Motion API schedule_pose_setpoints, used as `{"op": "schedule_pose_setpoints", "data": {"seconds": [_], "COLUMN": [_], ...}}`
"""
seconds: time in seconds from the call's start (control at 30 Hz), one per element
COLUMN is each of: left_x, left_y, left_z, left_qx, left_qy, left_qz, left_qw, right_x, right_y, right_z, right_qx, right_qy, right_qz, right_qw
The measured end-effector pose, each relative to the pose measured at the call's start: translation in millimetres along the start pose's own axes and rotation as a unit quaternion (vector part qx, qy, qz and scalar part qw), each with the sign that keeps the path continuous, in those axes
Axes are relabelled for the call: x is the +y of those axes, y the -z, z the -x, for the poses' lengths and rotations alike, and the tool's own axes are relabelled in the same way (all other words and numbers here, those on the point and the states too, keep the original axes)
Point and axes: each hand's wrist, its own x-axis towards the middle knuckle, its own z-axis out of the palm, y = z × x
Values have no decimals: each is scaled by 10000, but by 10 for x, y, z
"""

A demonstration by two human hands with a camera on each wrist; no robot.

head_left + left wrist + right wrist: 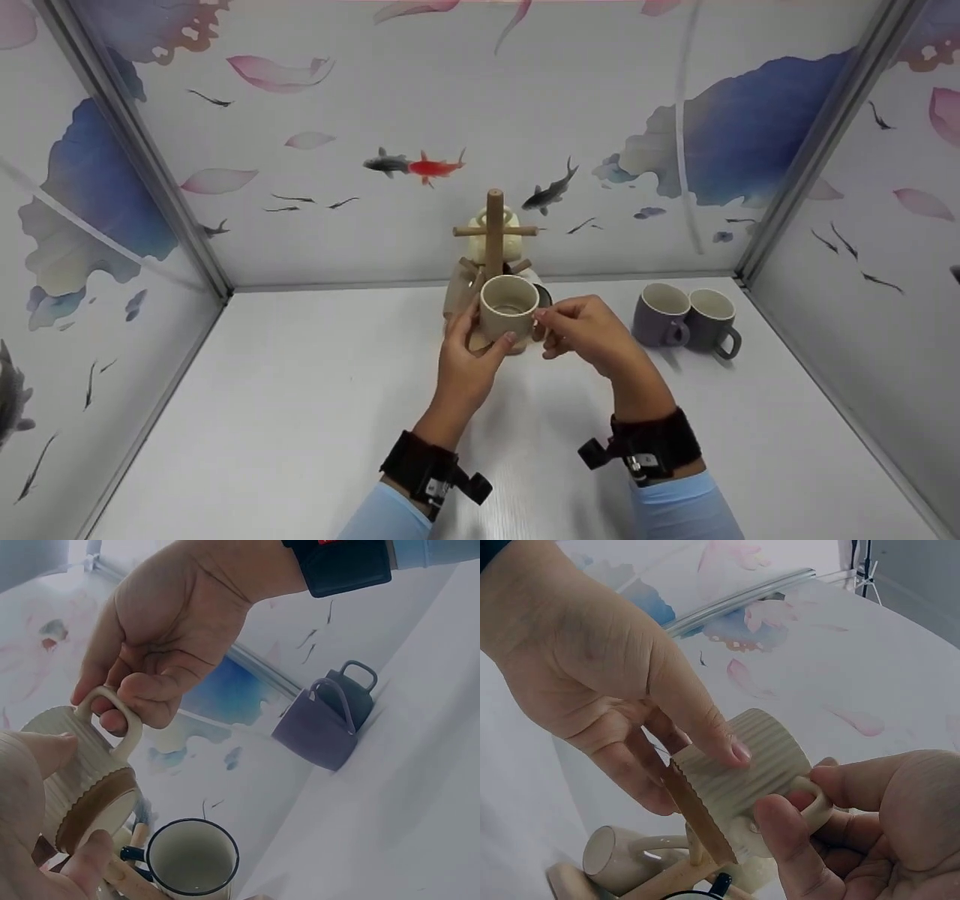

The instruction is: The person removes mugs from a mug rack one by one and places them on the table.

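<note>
A ribbed cream mug (504,319) with a brown band at its base is held in front of the wooden mug tree (494,232). My left hand (469,361) grips the mug's body, thumb along its near side. My right hand (589,334) pinches the mug's handle (819,808), which points right. On the tree hang a yellowish mug (512,244) at the back, a beige mug (619,859) on the left and a white mug with a dark rim (193,859) on the right. The held mug hides part of the tree's lower half.
To the right on the white table (300,420) stand a purple mug (660,315) and a dark grey mug (709,321), side by side with handles toward the right front. Printed panels (450,90) wall the table at the back and both sides.
</note>
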Motion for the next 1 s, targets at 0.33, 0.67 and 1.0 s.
{"op": "schedule_pose_setpoints", "data": {"seconds": [0.33,0.67,1.0], "left_x": [-67,-258,-348], "left_y": [-103,-196,-307], "left_z": [55,72,101], "left_qx": [-692,-1125,-1490], "left_qy": [292,836,1300], "left_qz": [-426,-396,126], "left_qw": [9963,9893,9802], "right_x": [24,53,148], "right_y": [183,342,648], "right_z": [26,36,45], "right_qx": [465,850,1420], "right_qy": [-79,-248,-784], "right_qz": [-236,-390,-281], "right_qw": [9986,9953,9864]}}
